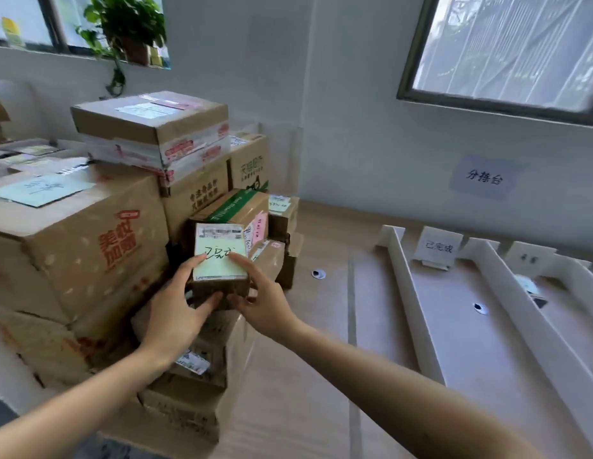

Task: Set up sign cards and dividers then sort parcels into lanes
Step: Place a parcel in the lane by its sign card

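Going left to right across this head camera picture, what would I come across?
Big brown box with red print → small parcel with a green note → round hole in the table → first white divider → sign card → second white divider.

two hands (176, 309) (265, 303), three white dividers (409, 293) (520, 313) (583, 279), two standing sign cards (436, 248) (532, 258), one wall sign (484, 177), one potted plant (129, 24)

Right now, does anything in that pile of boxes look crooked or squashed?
Yes. The taped box on top sits twisted against the boxes beneath. The small parcels around the held parcel are heaped at mixed angles.
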A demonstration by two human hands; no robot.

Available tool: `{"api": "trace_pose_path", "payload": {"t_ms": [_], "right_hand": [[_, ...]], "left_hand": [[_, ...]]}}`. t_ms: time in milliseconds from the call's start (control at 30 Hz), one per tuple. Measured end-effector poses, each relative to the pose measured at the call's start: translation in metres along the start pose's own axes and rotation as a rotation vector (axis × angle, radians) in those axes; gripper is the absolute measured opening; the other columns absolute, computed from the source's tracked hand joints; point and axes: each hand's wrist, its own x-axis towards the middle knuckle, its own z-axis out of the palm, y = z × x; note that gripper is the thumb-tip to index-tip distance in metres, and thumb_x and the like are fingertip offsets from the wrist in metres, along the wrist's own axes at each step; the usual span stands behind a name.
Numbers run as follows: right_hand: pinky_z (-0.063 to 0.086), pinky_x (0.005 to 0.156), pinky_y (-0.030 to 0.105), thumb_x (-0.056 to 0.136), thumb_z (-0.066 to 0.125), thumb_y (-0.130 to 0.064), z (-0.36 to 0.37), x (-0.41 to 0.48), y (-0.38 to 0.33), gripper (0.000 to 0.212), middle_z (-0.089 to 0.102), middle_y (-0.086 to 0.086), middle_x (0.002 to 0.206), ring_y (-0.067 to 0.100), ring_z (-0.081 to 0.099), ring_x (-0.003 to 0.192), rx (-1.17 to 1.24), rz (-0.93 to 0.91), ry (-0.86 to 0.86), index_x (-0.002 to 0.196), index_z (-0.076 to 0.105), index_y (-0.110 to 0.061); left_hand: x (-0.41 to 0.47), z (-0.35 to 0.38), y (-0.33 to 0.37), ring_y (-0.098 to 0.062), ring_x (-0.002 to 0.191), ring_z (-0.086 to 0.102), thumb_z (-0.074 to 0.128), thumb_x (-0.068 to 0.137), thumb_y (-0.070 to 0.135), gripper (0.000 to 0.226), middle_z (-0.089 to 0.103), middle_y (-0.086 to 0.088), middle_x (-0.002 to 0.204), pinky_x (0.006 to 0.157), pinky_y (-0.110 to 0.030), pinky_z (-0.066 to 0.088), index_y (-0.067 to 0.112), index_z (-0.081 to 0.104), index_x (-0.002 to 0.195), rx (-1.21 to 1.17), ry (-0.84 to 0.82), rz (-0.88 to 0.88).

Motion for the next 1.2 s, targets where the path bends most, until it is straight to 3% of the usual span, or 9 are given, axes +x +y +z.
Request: {"api": "trace_pose_path", "payload": {"t_ms": [200, 333, 433, 500, 600, 800, 933, 1100, 1200], "right_hand": [[0.053, 0.094, 0.042, 0.084, 0.067, -0.005, -0.056, -0.026, 0.006, 0.067, 0.052, 0.008, 0.139, 0.021, 0.058, 0.119, 0.001, -0.026, 0.165, 0.141, 0.041, -0.030], [0.055, 0.091, 0.042, 0.082, 0.068, 0.001, -0.104, -0.061, 0.016, 0.068, 0.055, -0.006, 0.131, 0.014, 0.061, 0.112, 0.033, 0.010, 0.237, 0.139, 0.045, -0.028], [0.056, 0.089, 0.040, 0.081, 0.067, 0.004, -0.146, -0.096, 0.026, 0.066, 0.053, -0.025, 0.122, 0.003, 0.062, 0.106, 0.020, 0.034, 0.293, 0.138, 0.047, -0.024], [0.057, 0.085, 0.042, 0.081, 0.068, -0.002, -0.172, -0.121, 0.031, 0.065, 0.055, -0.021, 0.124, 0.006, 0.062, 0.107, -0.008, 0.025, 0.334, 0.137, 0.047, -0.027], [0.057, 0.085, 0.037, 0.080, 0.069, 0.001, -0.211, -0.162, 0.038, 0.064, 0.057, -0.009, 0.126, 0.002, 0.062, 0.103, -0.012, 0.046, 0.382, 0.135, 0.048, -0.024], [0.058, 0.082, 0.033, 0.080, 0.066, 0.004, -0.287, -0.262, 0.055, 0.064, 0.057, -0.016, 0.123, 0.013, 0.061, 0.106, -0.052, 0.074, 0.456, 0.128, 0.048, -0.035], [0.058, 0.078, 0.027, 0.081, 0.066, 0.007, -0.325, -0.325, 0.068, 0.062, 0.053, -0.026, 0.119, 0.009, 0.060, 0.105, -0.054, 0.104, 0.488, 0.129, 0.050, -0.028], [0.057, 0.082, 0.027, 0.079, 0.069, 0.007, -0.357, -0.388, 0.086, 0.065, 0.058, -0.018, 0.119, 0.013, 0.061, 0.109, -0.037, 0.166, 0.503, 0.127, 0.051, -0.033], [0.055, 0.084, 0.022, 0.079, 0.069, 0.006, -0.372, -0.410, 0.096, 0.064, 0.058, -0.015, 0.122, 0.013, 0.060, 0.111, -0.028, 0.177, 0.521, 0.126, 0.052, -0.034]], "left_hand": [[-0.009, 0.038, 0.039, -0.004, 0.101, 0.052, 0.075, 0.078, 0.011, 0.071, 0.053, 0.006, 0.121, 0.070, -0.002, 0.042, 0.026, 0.039, 0.138, -0.079, -0.057, 0.127], [-0.020, 0.075, 0.069, -0.003, 0.102, 0.052, 0.079, 0.073, 0.013, 0.072, 0.047, 0.013, 0.123, 0.073, 0.004, 0.038, 0.023, 0.044, 0.135, -0.083, -0.097, 0.248], [-0.037, 0.113, 0.095, -0.004, 0.104, 0.054, 0.081, 0.071, 0.010, 0.071, 0.047, 0.016, 0.123, 0.083, -0.008, 0.046, 0.022, 0.047, 0.132, -0.148, -0.146, 0.285], [-0.050, 0.138, 0.110, -0.007, 0.104, 0.058, 0.081, 0.069, 0.007, 0.070, 0.053, 0.011, 0.121, 0.087, -0.016, 0.051, 0.021, 0.049, 0.130, -0.221, -0.176, 0.296], [-0.078, 0.175, 0.139, -0.005, 0.102, 0.059, 0.081, 0.069, 0.004, 0.068, 0.055, 0.012, 0.119, 0.084, -0.008, 0.048, 0.021, 0.049, 0.128, -0.281, -0.214, 0.322], [-0.150, 0.249, 0.195, 0.004, 0.102, 0.062, 0.078, 0.072, 0.000, 0.070, 0.059, 0.020, 0.114, 0.083, -0.017, 0.053, 0.039, 0.045, 0.120, -0.406, -0.338, 0.317], [-0.203, 0.288, 0.225, 0.011, 0.098, 0.061, 0.076, 0.075, 0.001, 0.065, 0.062, 0.012, 0.112, 0.080, -0.008, 0.049, 0.031, 0.045, 0.123, -0.419, -0.387, 0.320], [-0.253, 0.329, 0.249, -0.004, 0.097, 0.063, 0.078, 0.075, 0.009, 0.063, 0.062, 0.010, 0.112, 0.078, -0.008, 0.049, 0.035, 0.045, 0.122, -0.366, -0.417, 0.324], [-0.266, 0.348, 0.259, -0.013, 0.100, 0.064, 0.080, 0.074, 0.014, 0.060, 0.063, 0.007, 0.111, 0.083, -0.027, 0.055, 0.024, 0.049, 0.124, -0.335, -0.447, 0.308]]}}
